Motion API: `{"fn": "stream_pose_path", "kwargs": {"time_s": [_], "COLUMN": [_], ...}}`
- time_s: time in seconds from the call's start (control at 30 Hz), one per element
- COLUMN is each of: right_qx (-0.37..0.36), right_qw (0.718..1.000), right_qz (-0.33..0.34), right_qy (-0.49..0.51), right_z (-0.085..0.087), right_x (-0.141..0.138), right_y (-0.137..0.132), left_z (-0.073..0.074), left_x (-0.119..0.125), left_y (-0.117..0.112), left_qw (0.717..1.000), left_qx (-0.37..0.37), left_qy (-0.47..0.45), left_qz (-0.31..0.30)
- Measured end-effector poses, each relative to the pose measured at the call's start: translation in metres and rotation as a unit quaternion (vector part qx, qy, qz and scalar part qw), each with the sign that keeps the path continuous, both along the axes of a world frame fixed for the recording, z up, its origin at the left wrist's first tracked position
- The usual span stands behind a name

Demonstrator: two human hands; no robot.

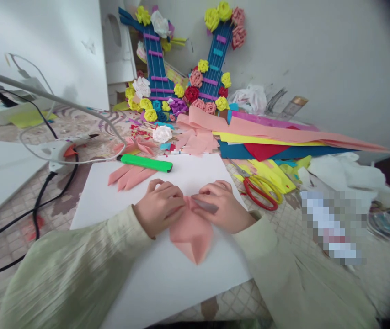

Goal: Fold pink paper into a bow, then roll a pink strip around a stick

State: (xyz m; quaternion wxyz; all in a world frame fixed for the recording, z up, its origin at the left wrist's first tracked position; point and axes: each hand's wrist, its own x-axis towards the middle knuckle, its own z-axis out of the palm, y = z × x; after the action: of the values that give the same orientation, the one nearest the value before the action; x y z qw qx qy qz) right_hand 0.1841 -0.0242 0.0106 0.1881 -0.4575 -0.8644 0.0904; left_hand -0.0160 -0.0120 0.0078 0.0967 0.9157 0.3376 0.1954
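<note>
No writing can be read anywhere; a pixelated patch (332, 224) at the right hides whatever lies under it. The table (16, 228) has a beige cover with a tile-like pattern and is crowded with craft scraps. A pale wall (335, 55) stands behind it, with a white cabinet (44, 45) at the left.

A white sheet (167, 274) lies in front of the person, and on its middle sits a folded pink paper (193, 235), its point toward the person. The left hand (160, 205) bears down on the upper left of the paper with bent fingers. The right hand (220, 205) presses the upper right, thumb along the fold. The two hands almost meet. Whether either one pinches a flap or only presses, I cannot tell.

Beyond the hands, at the sheet's far edge, lie a green marker (145, 162) and some pink strips (129, 176). Scissors (263, 192) (red and yellow handles) lie just off the sheet's right edge. A glue gun (59, 151) rests to the left, with a black cable (37, 210) trailing toward the person. Sheets of coloured paper (266, 137) are piled at the back right. Two blue guitar shapes (157, 68) (215, 64), decked with paper flowers, lean against the wall.
</note>
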Motion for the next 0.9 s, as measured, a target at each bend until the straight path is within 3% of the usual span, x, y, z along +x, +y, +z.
{"fn": "stream_pose_path", "kwargs": {"time_s": [0.17,0.9], "right_qx": [-0.008,-0.006], "right_qw": [1.000,0.999], "right_qz": [0.021,0.045], "right_qy": [0.001,-0.003], "right_z": [-0.001,-0.004], "right_x": [0.000,0.002], "right_y": [0.000,0.000], "left_z": [-0.007,-0.013], "left_x": [0.000,-0.003], "left_y": [0.010,0.015], "left_qw": [0.998,1.000], "left_qx": [-0.009,-0.016], "left_qy": [-0.011,-0.015], "left_qz": [0.057,-0.008]}}
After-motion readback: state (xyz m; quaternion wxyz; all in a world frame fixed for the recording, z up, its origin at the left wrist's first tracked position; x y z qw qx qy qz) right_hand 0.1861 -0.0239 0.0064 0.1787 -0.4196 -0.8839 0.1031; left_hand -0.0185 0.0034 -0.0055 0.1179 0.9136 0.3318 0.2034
